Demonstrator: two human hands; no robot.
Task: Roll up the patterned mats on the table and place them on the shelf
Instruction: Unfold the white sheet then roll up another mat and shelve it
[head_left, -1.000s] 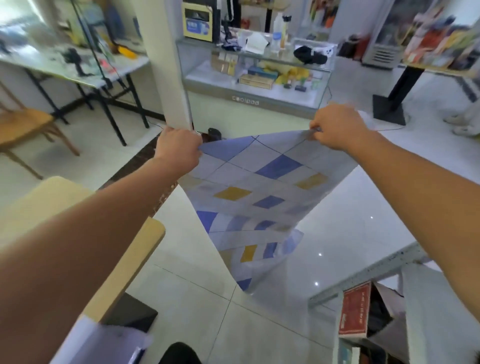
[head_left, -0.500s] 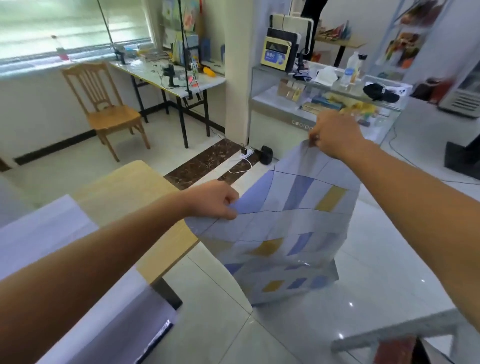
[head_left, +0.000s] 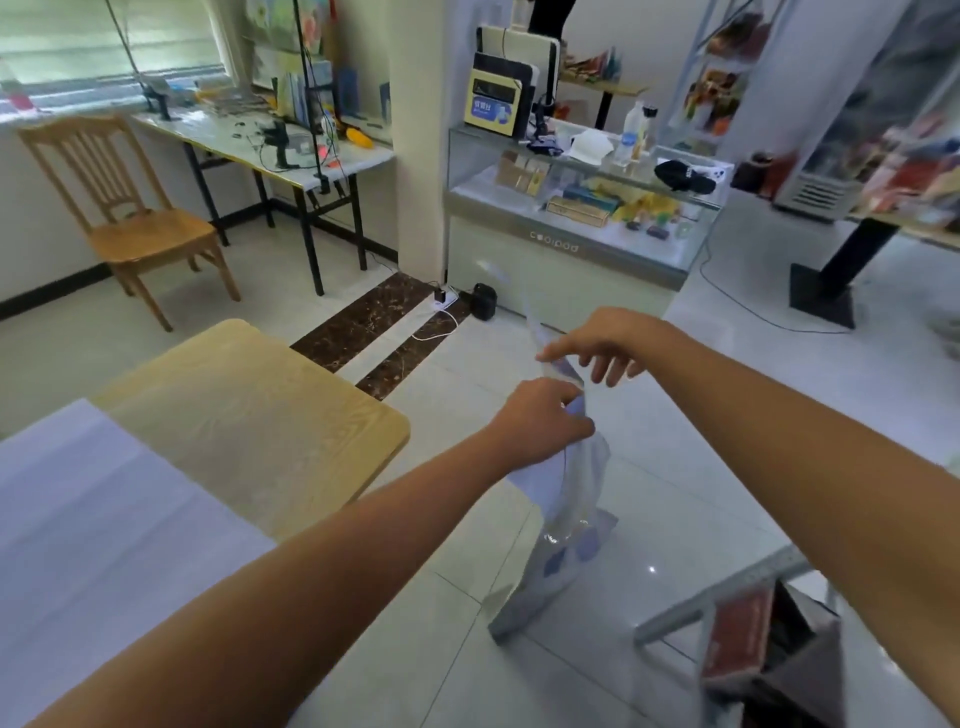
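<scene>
A patterned mat (head_left: 563, 525) with blue and pale diamonds hangs folded and edge-on over the floor, its lower end near the tiles. My left hand (head_left: 540, 423) grips its upper part in a fist. My right hand (head_left: 597, 345) hovers just above and behind, pinching the mat's top edge with thumb and forefinger while the other fingers spread loosely. A pale sheet (head_left: 104, 545) lies on the wooden table (head_left: 260, 415) at the left. The metal shelf (head_left: 727, 597) shows at the lower right.
A wooden chair (head_left: 130, 208) and a cluttered work table (head_left: 270, 150) stand at the back left. A glass display counter (head_left: 582, 208) is straight ahead beside a white pillar. Boxes (head_left: 737, 634) sit in the shelf. The tiled floor is glossy.
The mat was held spread wide between both hands; now the hands have come together and lower, and the mat hangs folded narrow. My right hand has loosened to a pinch.
</scene>
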